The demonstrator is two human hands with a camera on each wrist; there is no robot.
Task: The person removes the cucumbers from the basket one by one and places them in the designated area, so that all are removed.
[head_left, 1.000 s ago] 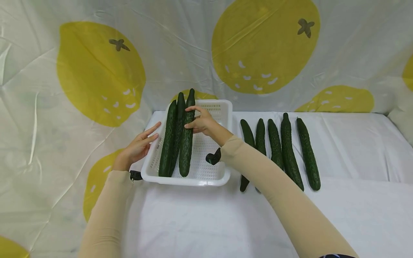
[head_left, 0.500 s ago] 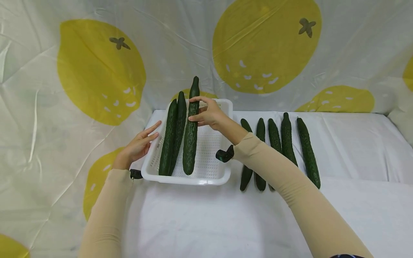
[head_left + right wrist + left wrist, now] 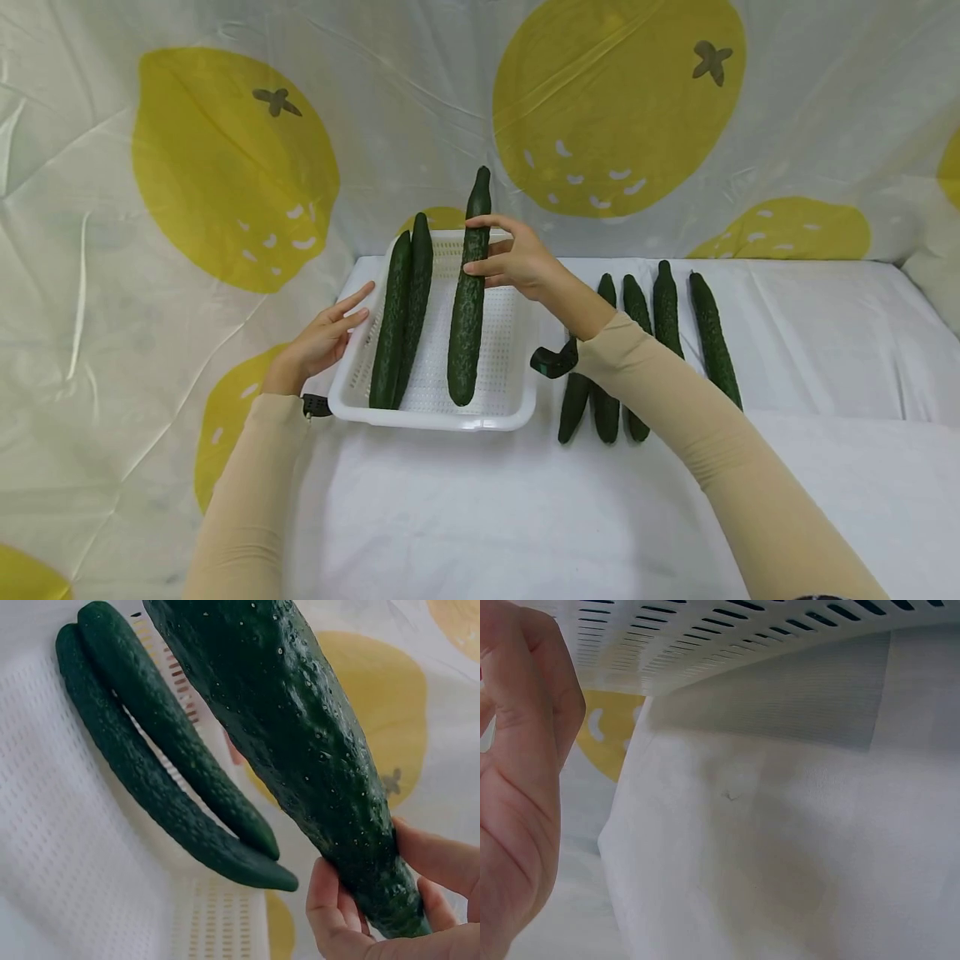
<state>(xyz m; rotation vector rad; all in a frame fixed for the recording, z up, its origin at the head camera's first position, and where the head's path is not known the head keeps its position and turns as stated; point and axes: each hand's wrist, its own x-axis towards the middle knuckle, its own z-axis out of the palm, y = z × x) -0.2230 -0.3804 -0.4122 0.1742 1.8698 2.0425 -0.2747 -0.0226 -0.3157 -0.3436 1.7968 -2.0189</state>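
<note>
My right hand (image 3: 517,260) grips a long dark green cucumber (image 3: 467,333) near its upper end, thumb on one side and fingers on the other. The cucumber stands out over a white perforated basket (image 3: 427,421), its top rising past the basket's back edge. Two more cucumbers lie side by side along the left of the basket, one on the outside (image 3: 387,342) and one inside it (image 3: 418,292); the right wrist view shows this pair (image 3: 172,787) as well. At the basket's left rim, my left hand (image 3: 322,340) rests with its fingers extended.
Right of the basket several cucumbers (image 3: 715,333) lie in a row on the white tablecloth (image 3: 465,508); the right forearm (image 3: 675,433) crosses over some of them. A lemon-printed cloth (image 3: 420,108) hangs behind the table.
My right hand has lifted the cucumber away from the other two and carried it rightward across the basket. The left hand has stayed at the rim.
</note>
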